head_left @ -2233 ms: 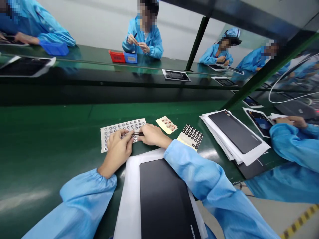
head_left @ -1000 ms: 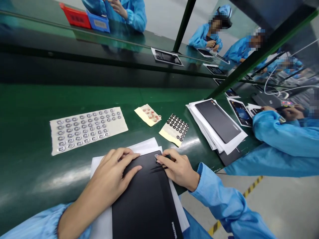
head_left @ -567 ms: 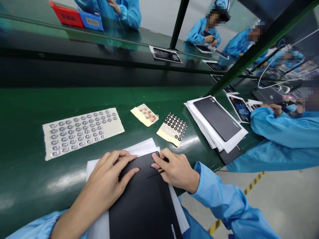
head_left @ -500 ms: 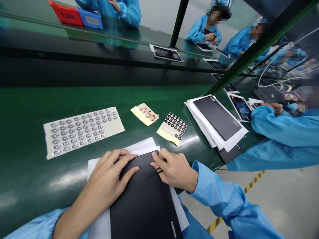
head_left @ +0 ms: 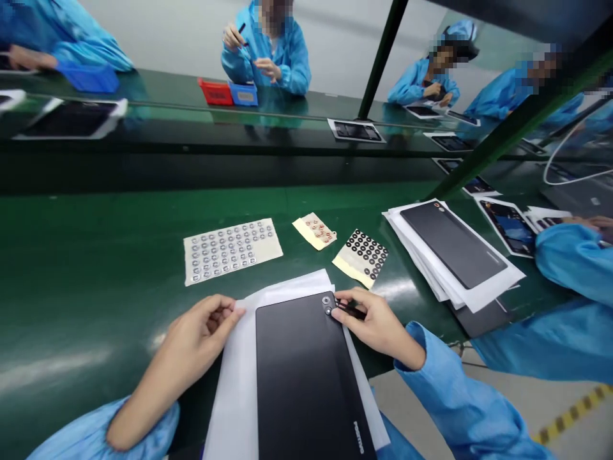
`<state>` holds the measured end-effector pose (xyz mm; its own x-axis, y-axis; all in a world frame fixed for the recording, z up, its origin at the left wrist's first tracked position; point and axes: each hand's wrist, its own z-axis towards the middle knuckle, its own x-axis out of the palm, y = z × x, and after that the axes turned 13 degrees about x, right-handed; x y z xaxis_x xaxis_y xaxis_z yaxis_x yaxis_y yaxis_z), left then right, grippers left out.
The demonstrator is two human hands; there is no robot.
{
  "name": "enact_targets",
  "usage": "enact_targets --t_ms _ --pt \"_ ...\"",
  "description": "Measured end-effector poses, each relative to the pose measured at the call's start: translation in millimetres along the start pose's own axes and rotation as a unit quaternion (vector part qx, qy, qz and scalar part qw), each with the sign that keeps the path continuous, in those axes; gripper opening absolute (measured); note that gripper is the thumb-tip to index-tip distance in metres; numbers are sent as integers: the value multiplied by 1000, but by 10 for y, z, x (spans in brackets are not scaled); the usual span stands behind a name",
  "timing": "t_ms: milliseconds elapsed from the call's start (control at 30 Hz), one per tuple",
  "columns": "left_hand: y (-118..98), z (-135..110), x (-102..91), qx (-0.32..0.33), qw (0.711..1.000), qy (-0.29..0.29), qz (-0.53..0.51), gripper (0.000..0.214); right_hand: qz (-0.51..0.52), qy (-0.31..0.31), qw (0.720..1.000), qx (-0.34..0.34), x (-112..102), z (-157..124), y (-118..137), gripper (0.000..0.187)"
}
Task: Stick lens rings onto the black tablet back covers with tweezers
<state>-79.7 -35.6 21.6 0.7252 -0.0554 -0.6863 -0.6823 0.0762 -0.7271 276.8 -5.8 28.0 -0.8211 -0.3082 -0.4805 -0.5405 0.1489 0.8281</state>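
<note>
A black tablet back cover [head_left: 306, 377] lies on white paper sheets [head_left: 234, 396] in front of me. Two round camera rings [head_left: 327, 305] show at its top right corner. My left hand [head_left: 204, 329] is closed, thumb and fingertips pinching the upper left edge of the paper. In my right hand [head_left: 376, 322] are black tweezers [head_left: 352, 310], their tips close to the rings; whether they touch cannot be made out. Beyond the cover lie a sheet of clear ring stickers [head_left: 230, 251], a small sheet with reddish pieces [head_left: 315, 230] and a sheet of black ring stickers [head_left: 363, 257].
To the right, another dark tablet cover [head_left: 450, 243] rests on stacked paper, beside a co-worker's blue sleeve [head_left: 575, 268]. A green post [head_left: 488, 140] slants down behind it. Across the bench, co-workers sit near red [head_left: 216, 92] and blue bins [head_left: 244, 94].
My left hand has moved off the cover onto the paper's edge. My right fingers have shifted from over the corner, leaving the camera rings visible. The view has swung left.
</note>
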Motion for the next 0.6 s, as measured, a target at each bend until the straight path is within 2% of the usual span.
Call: enact_targets --t_ms 133,233,367,400,467,533,600 --pt "-291 -55 86 41 997 -38 -44 29 14 46 998 51 -13 45 97 42" --pt "-417 -86 91 95 992 -69 37 22 12 44 997 62 -8 73 105 48" --pt "-463 -152 85 207 955 -147 151 20 9 36 999 37 18 98 91 48" --pt "-487 -159 83 205 954 -155 153 21 18 39 999 34 22 101 101 47" --pt "-557 -143 77 147 970 -159 111 18 49 45 997 31 19 94 144 43" --pt "-623 -87 68 63 987 -151 9 18 102 44 993 45 -1 64 201 39" --pt "-644 -7 64 -4 984 -131 -125 25 166 59 980 91 -42 6 246 39"
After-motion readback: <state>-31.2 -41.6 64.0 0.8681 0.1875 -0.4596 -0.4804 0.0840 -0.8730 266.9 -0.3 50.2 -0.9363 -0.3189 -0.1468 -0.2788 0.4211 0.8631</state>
